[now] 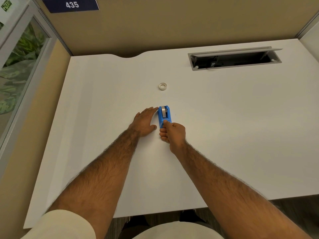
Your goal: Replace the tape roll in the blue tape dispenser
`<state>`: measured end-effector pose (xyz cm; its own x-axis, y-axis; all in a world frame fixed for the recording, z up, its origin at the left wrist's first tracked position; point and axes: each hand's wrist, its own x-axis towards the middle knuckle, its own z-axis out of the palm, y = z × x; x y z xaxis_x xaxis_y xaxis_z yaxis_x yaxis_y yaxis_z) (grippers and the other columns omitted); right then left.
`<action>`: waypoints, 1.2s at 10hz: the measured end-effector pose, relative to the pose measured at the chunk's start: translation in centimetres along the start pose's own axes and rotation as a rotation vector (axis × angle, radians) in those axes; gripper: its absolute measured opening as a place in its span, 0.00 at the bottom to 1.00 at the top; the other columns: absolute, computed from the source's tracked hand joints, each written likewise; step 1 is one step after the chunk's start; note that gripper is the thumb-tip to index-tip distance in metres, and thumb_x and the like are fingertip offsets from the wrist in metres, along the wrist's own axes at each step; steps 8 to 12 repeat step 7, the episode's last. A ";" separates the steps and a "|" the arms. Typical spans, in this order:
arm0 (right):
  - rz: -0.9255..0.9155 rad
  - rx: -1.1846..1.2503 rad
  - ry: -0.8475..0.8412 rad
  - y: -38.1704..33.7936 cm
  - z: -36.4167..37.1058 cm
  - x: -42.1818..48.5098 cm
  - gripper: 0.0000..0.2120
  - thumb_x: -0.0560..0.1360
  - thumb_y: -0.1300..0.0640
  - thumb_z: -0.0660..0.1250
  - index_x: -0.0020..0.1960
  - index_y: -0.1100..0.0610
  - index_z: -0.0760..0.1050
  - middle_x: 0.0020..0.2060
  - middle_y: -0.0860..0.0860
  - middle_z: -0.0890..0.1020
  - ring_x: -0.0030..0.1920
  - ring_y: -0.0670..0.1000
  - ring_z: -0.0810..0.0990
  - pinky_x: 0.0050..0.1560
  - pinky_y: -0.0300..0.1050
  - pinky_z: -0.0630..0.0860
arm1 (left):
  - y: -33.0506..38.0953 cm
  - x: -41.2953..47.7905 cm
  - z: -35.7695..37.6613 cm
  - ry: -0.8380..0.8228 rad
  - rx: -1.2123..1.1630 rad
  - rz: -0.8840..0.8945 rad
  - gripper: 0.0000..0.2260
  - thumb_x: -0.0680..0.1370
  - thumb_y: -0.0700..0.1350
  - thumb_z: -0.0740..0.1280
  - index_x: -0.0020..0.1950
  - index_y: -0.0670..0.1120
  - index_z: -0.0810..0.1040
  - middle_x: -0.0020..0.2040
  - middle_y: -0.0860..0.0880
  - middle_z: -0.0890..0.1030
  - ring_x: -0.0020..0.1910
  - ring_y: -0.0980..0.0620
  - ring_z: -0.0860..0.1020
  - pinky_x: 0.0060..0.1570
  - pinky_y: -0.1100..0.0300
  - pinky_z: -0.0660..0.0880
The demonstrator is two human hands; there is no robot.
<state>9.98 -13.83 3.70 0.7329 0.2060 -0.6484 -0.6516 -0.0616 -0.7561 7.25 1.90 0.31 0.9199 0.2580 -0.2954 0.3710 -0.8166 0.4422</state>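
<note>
Hands meet at the blue tape dispenser [164, 116] in the middle of my white desk [224, 118]. My left hand [145, 123] lies flat and open, fingers touching its left side. My right hand [173, 133] curls closed, pinching its near end. A spare tape roll [162, 86] sits farther back, well apart.

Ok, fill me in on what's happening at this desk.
A person is working on a blue tape dispenser on a white desk. The left hand lies flat alongside it, fingertips touching its far end. The right hand pinches at its near end, at the cutter side. A roll still sits in the dispenser. A separate tape roll lies flat farther back on the desk, untouched.
</note>
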 end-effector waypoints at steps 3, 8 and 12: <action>-0.002 -0.013 -0.026 0.3 -1.0 -0.6 0.09 0.80 0.59 0.64 0.52 0.65 0.79 0.40 0.59 0.83 0.37 0.53 0.81 0.45 0.50 0.83 | 0.5 -0.2 -0.3 -0.002 0.000 -0.011 0.37 0.78 0.48 0.69 0.81 0.53 0.52 0.82 0.49 0.56 0.80 0.49 0.56 0.79 0.46 0.53; 0.000 -0.212 -0.009 -0.3 -2.7 -0.2 0.09 0.78 0.59 0.64 0.49 0.65 0.78 0.41 0.61 0.84 0.35 0.55 0.82 0.43 0.56 0.84 | -0.3 -1.2 -1.7 0.008 -0.036 -0.042 0.35 0.79 0.47 0.68 0.81 0.53 0.53 0.81 0.50 0.59 0.79 0.49 0.60 0.77 0.51 0.58; 0.000 -0.212 -0.009 -0.3 -2.7 -0.2 0.09 0.78 0.59 0.64 0.49 0.65 0.78 0.41 0.61 0.84 0.35 0.55 0.82 0.43 0.56 0.84 | -0.3 -1.2 -1.7 0.008 -0.036 -0.042 0.35 0.79 0.47 0.68 0.81 0.53 0.53 0.81 0.50 0.59 0.79 0.49 0.60 0.77 0.51 0.58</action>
